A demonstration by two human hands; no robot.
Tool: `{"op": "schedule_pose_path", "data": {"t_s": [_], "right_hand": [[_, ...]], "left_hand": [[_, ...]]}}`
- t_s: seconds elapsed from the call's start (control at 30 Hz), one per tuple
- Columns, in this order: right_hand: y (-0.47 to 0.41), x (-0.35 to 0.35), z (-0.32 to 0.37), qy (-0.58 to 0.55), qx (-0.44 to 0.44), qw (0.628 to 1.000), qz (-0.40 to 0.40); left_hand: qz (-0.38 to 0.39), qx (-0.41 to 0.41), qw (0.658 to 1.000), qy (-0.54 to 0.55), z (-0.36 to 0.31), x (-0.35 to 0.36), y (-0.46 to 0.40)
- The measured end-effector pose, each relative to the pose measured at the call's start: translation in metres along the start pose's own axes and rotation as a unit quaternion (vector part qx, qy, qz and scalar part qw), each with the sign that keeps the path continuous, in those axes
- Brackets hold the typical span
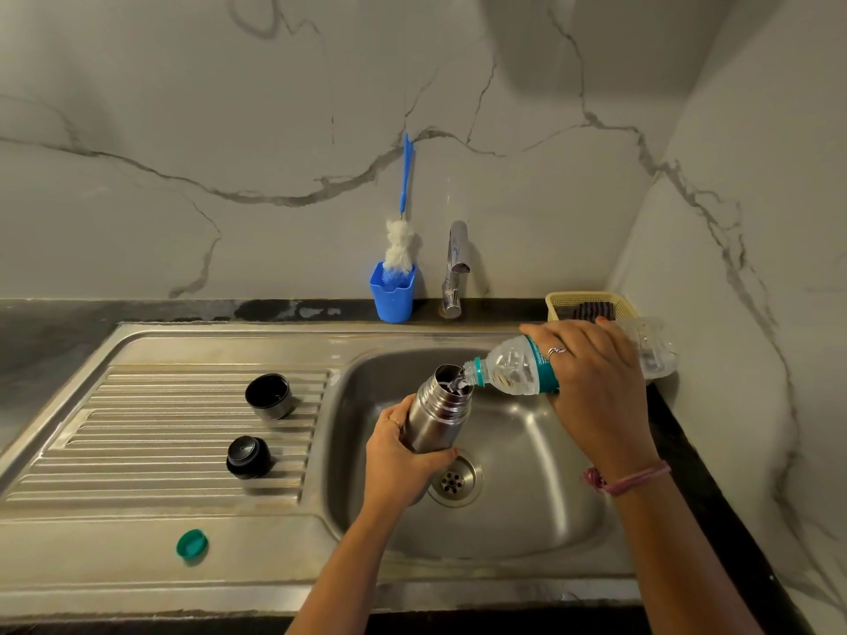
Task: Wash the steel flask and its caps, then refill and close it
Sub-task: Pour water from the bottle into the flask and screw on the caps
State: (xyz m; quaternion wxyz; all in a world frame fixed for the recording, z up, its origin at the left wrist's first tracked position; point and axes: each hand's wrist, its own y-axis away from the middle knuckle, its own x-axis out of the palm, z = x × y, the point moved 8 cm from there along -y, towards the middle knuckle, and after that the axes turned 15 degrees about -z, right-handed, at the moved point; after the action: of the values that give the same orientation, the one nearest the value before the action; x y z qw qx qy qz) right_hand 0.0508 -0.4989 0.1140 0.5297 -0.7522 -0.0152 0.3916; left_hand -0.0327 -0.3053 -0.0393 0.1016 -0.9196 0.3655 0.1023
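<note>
My left hand [403, 456] grips the lower body of the open steel flask [440, 407], held tilted over the sink basin [541, 451]. My right hand [596, 382] holds a clear plastic water bottle [513, 368] with a teal label, tipped on its side. Its mouth touches the flask's rim and water runs into the flask. On the ribbed drainboard [137, 433] the steel outer cap [269, 396] lies open side up. The black inner stopper [248, 456] sits nearer to me. The bottle's green cap [192, 545] lies on the sink's front ledge.
A blue cup [393, 293] holding a blue-handled bottle brush [401, 240] stands by the wall, left of the tap [454, 270]. A yellow basket [591, 304] with a dark scrubber is at the back right corner. The drain [453, 481] lies below the flask.
</note>
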Motion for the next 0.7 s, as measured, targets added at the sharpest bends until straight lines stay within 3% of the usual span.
{"op": "schedule_pose_path", "data": {"t_s": [0.7], "right_hand": [[-0.011,-0.009,0.001,0.008,-0.014,1.0,-0.027]], "left_hand": [[-0.004,-0.009,1.0,0.007,0.005,-0.001,0.001]]}}
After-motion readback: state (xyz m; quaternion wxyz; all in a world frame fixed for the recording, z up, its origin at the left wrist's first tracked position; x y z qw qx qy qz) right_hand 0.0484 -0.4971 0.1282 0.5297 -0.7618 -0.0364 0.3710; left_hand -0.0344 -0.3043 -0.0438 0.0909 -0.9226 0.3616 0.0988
